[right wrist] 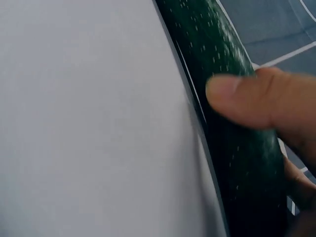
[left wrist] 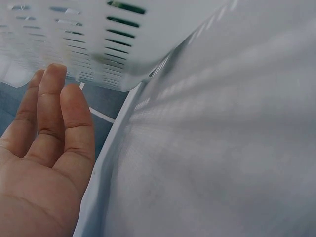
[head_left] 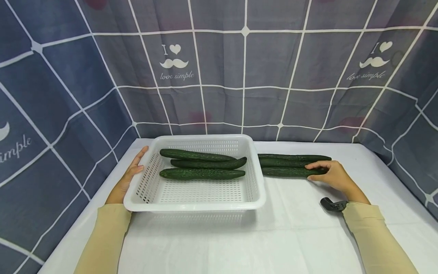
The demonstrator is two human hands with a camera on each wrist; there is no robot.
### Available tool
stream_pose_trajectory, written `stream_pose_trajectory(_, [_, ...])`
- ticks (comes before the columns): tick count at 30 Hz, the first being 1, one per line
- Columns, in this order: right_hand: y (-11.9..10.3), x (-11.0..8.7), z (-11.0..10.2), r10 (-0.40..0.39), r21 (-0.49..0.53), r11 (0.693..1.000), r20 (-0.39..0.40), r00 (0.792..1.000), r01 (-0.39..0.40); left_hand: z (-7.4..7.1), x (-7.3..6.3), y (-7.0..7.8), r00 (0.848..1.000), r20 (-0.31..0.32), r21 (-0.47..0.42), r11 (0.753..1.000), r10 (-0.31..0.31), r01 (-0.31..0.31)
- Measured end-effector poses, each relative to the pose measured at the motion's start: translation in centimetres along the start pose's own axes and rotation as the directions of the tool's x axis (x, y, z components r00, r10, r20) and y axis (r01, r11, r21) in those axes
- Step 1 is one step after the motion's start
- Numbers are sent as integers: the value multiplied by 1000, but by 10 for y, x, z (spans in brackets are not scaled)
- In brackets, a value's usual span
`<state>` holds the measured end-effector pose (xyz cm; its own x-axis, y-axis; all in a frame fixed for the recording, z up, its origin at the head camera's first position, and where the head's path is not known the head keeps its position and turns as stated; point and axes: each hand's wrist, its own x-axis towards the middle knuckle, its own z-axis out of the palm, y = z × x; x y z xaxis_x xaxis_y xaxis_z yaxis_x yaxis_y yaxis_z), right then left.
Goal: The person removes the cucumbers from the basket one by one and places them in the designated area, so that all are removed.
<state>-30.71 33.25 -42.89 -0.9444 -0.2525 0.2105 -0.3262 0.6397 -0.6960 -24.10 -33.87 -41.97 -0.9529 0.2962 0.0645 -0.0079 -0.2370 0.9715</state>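
A white perforated plastic basket (head_left: 195,206) holds three long dark green cucumbers (head_left: 202,174), lying crosswise in its back half. My left hand (head_left: 128,177) is at the basket's left side, fingers extended along the outside wall and thumb close to the rim. In the left wrist view the fingers (left wrist: 52,118) are nearly straight beside the slotted wall. Right of the basket, three more cucumbers lie side by side on the table. My right hand (head_left: 333,176) grips the nearest cucumber (head_left: 284,172) near its right end. The right wrist view has the thumb (right wrist: 242,96) pressed on its bumpy skin, other fingers mostly hidden behind.
A white cloth covers the table (head_left: 239,247). Grey-blue curtains (head_left: 222,68) with white grid lines stand along the back and both sides. A black strap piece (head_left: 333,205) sits on the right wrist.
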Motion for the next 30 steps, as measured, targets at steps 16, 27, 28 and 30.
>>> stream_pose_trajectory(16, [-7, 1, 4, -59, -125, 991, -47, 997, 52, 0, 1, 1, 1000, -6, 6, 1000, -18, 18])
stream_pose_trajectory(27, [-12, 2, 0, -82, -150, 986, -31, 996, 77, 0, -2, -1, 1000, -7, 6, 1000, -14, 14])
stream_pose_trajectory(28, [-12, 2, 0, -91, -141, 986, -36, 995, 85, 0, -1, -1, 1000, -6, 6, 1000, -7, 7])
stream_pose_trajectory(30, [-12, 2, 0, -110, -121, 987, -45, 993, 104, 0, -1, -2, 1000, -10, 3, 1000, 3, -3])
